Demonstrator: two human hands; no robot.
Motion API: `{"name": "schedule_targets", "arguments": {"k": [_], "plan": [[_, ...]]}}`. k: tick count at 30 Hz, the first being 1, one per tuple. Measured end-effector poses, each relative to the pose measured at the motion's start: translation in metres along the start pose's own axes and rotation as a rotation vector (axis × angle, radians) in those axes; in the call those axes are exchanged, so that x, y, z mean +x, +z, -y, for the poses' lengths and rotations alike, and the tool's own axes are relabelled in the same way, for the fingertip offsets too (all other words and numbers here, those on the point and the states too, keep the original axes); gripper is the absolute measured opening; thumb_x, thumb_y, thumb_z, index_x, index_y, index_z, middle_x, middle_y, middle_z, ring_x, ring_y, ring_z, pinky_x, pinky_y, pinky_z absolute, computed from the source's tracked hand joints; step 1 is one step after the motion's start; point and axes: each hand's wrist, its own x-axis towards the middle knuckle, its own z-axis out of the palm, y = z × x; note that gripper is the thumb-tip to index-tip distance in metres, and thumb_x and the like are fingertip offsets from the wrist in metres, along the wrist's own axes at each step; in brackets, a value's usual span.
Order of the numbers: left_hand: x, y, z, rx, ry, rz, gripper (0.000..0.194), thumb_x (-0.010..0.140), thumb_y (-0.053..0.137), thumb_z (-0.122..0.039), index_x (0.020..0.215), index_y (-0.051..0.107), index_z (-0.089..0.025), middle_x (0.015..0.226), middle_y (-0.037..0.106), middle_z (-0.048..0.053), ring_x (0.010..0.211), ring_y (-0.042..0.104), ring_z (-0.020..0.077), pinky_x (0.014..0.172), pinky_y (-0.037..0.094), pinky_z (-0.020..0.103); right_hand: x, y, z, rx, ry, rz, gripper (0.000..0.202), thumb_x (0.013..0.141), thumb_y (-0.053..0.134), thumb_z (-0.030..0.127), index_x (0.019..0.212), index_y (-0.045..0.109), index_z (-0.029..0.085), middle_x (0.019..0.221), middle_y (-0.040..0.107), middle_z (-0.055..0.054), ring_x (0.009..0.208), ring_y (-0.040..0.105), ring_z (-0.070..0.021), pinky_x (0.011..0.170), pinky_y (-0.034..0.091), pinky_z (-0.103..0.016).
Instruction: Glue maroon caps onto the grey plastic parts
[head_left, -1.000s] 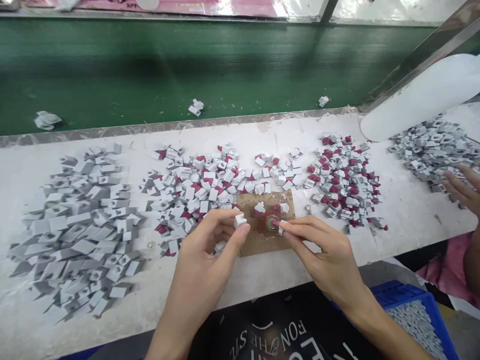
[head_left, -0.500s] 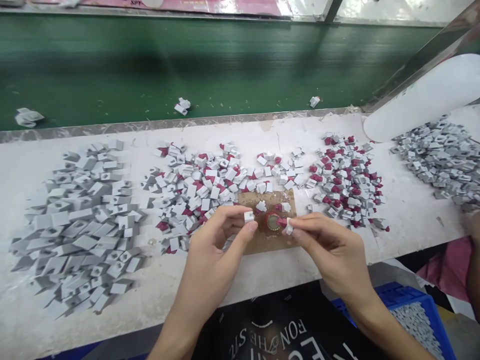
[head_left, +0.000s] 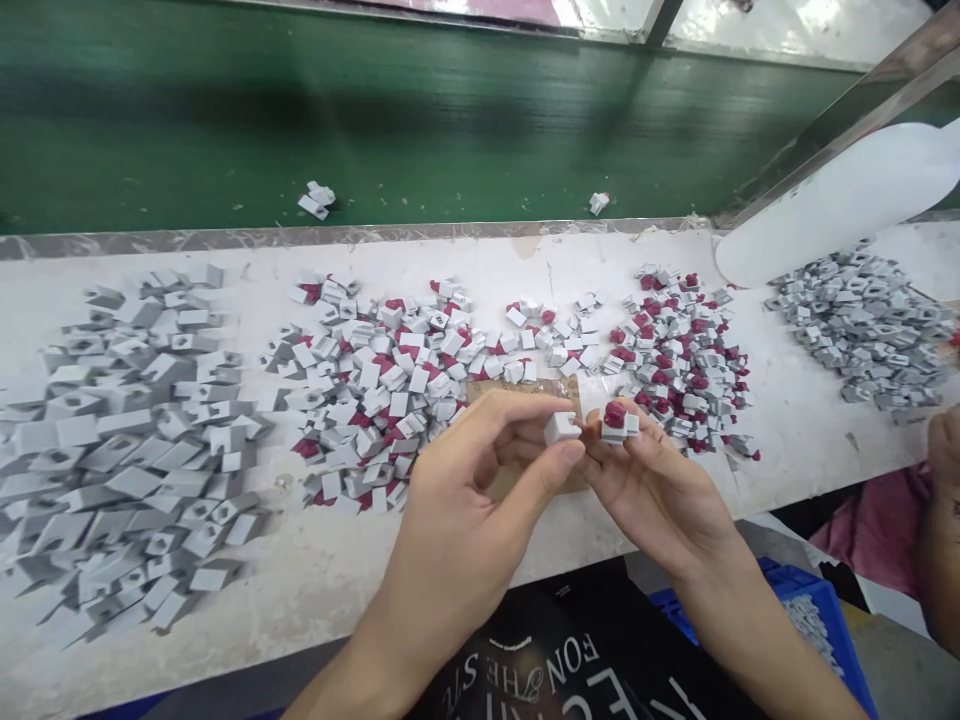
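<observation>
Between thumb and forefinger, my left hand point(head_left: 480, 490) pinches a small white block point(head_left: 562, 428). Close beside it, my right hand point(head_left: 660, 480) holds a light grey piece with a dark red part point(head_left: 615, 415) on top. The two held pieces are near each other, with a narrow gap between them. Both hands are above a brown board point(head_left: 555, 388), which they largely cover. Behind and left of my hands lies a pile of white and dark red pieces point(head_left: 390, 375); another such pile point(head_left: 675, 350) is to the right.
Larger grey blocks point(head_left: 142, 450) are heaped at the left. Small grey parts point(head_left: 862, 320) lie at the right beside a white rounded object point(head_left: 832, 210). A green belt point(head_left: 450, 130) runs behind the table, carrying small pieces. A blue crate point(head_left: 832, 610) stands low; another person's arm point(head_left: 941, 540) is at the right edge.
My left hand has moved right with the white block, closer to my right hand. The red part in my right hand now points upward. Pieces on the green belt have shifted left.
</observation>
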Motion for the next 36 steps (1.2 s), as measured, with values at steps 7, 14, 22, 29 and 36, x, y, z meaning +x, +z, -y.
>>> {"name": "schedule_targets", "arguments": {"k": [7, 14, 22, 29, 36], "plan": [[-0.002, -0.006, 0.001, 0.087, 0.015, -0.066, 0.011, 0.111, 0.086, -0.027, 0.119, 0.086, -0.034, 0.115, 0.089, -0.003, 0.099, 0.088, 0.0138, 0.088, 0.074, 0.02, -0.002, -0.01, 0.003, -0.373, -0.145, -0.143, 0.01, 0.102, 0.098, 0.044, 0.111, 0.096, 0.041, 0.101, 0.093, 0.003, 0.088, 0.088, -0.0161, 0.083, 0.073, -0.027], [-0.011, -0.026, 0.014, 0.284, 0.026, -0.229, 0.005, 0.108, 0.087, -0.03, 0.113, 0.086, -0.032, 0.09, 0.081, -0.004, 0.08, 0.078, 0.0143, 0.077, 0.07, 0.022, -0.02, -0.026, 0.014, -1.401, -0.599, -0.325, 0.023, 0.111, 0.078, 0.015, 0.12, 0.091, 0.032, 0.106, 0.087, -0.002, 0.092, 0.08, -0.0197, 0.079, 0.065, -0.033], [-0.027, -0.029, 0.02, 0.474, 0.084, -0.12, 0.009, 0.112, 0.081, -0.026, 0.118, 0.08, -0.033, 0.1, 0.079, -0.004, 0.085, 0.074, 0.0151, 0.08, 0.063, 0.026, -0.03, -0.026, 0.013, -1.56, -0.591, -0.112, 0.029, 0.113, 0.069, 0.008, 0.125, 0.087, 0.027, 0.106, 0.084, -0.009, 0.095, 0.085, -0.0257, 0.079, 0.07, -0.039], [-0.042, -0.027, 0.04, 0.62, 0.057, 0.174, 0.013, 0.112, 0.072, -0.016, 0.119, 0.076, -0.027, 0.102, 0.078, -0.002, 0.085, 0.078, 0.0166, 0.076, 0.061, 0.029, -0.035, -0.036, 0.013, -1.633, -0.483, 0.022, 0.032, 0.116, 0.064, 0.007, 0.127, 0.086, 0.026, 0.11, 0.085, -0.01, 0.096, 0.086, -0.0253, 0.079, 0.07, -0.038], [-0.04, -0.019, 0.056, 0.708, 0.007, 0.214, 0.014, 0.112, 0.064, -0.013, 0.114, 0.075, -0.021, 0.103, 0.079, 0.004, 0.088, 0.079, 0.0236, 0.075, 0.06, 0.035, -0.033, -0.043, 0.01, -1.74, -0.446, 0.11, 0.038, 0.117, 0.054, 0.005, 0.131, 0.086, 0.02, 0.108, 0.082, -0.013, 0.094, 0.084, -0.0269, 0.079, 0.068, -0.04]]}}
